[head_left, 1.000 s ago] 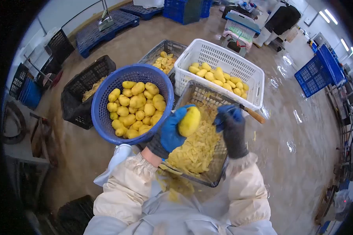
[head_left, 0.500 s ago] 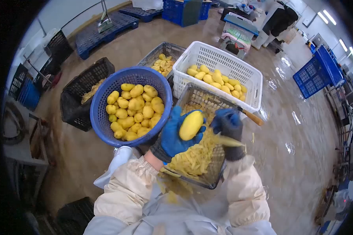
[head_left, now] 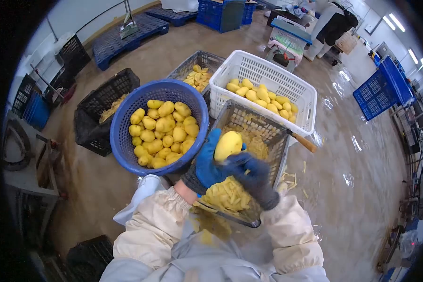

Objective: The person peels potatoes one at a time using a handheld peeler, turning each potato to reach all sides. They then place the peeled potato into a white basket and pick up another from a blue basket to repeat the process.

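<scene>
My left hand (head_left: 207,163), in a blue glove with a dark cuff, grips a smooth yellow mango (head_left: 228,144) upright in its fingers. My right hand (head_left: 251,173), gloved too and smeared by motion, is curled against the mango's lower right side. What its fingers hold is hidden. Below both hands stands a grey mesh crate (head_left: 278,160) with pale yellow peel strips (head_left: 228,195) heaped in it. A wooden-handled tool (head_left: 304,142) rests across that crate's right rim.
A blue round basket (head_left: 119,134) of yellow mangoes stands left. Behind are a white crate (head_left: 286,80) with smooth mangoes and a grey crate (head_left: 177,70) with cut pieces. A black crate (head_left: 91,134) sits farther left. Peel scraps (head_left: 289,181) lie on the wet floor. Another person (head_left: 331,26) is at the back.
My right hand has moved left and inward, from the crate's right side to the mango. The strip that was beside it is gone from there. My left hand keeps its hold.
</scene>
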Motion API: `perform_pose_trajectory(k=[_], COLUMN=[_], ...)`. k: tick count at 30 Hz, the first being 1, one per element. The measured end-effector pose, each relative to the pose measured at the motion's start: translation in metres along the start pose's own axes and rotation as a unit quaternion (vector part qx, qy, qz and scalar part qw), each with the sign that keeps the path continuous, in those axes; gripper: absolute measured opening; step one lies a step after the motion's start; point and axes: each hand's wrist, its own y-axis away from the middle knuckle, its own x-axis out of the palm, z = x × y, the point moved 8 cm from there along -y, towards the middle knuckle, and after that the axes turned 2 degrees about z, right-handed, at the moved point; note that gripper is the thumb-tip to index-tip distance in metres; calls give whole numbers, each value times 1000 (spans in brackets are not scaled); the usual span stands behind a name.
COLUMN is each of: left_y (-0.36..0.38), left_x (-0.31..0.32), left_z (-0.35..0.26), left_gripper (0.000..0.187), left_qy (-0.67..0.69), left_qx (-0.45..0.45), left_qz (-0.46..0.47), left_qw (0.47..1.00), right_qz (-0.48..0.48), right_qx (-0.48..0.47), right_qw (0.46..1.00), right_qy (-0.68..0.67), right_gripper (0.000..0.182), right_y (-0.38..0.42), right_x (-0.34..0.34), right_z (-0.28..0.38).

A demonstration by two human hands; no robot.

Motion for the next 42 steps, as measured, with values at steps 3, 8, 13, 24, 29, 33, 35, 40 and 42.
perform_pose_trajectory(k=[3, 8, 13, 24, 29, 33, 35, 40, 42], left_y=[25, 26, 17, 0, -4, 4, 4, 19, 31], left_x=[28, 53, 28, 16, 13, 27, 21, 13, 20], left_z=[66, 51, 46, 8, 10, 24, 24, 55, 65], left_gripper=[56, 56, 61, 73, 73, 51, 46, 37, 50], left_qy=[560, 618, 434, 103, 118, 473, 444, 388, 463], left_qx=[-315, -343, -300, -183, -197, -272, -237, -306, -356], left_qz=[-2, 71, 1, 33, 7, -25, -37, -51, -69], left_qw=[766, 703, 849, 977, 973, 837, 863, 868, 808], right_qz=[-80, -244, -115, -248, -80, -251, -183, -3, -165], right_qx=[141, 221, 245, 269, 316, 254, 241, -16, 245], right_qw=[978, 910, 909, 906, 890, 892, 915, 1000, 913], right_qy=[-135, -253, -317, -213, -319, -279, -268, 18, -282], right_gripper=[13, 15, 15, 15, 17, 18, 19, 16, 16], right_y=[-3, -5, -8, -1, -5, -3, -5, -5, -5], right_x=[-16, -81, -39, -87, -39, -94, -66, -5, -45], right_z=[-25, -89, -38, -85, -40, -87, -58, 3, -63])
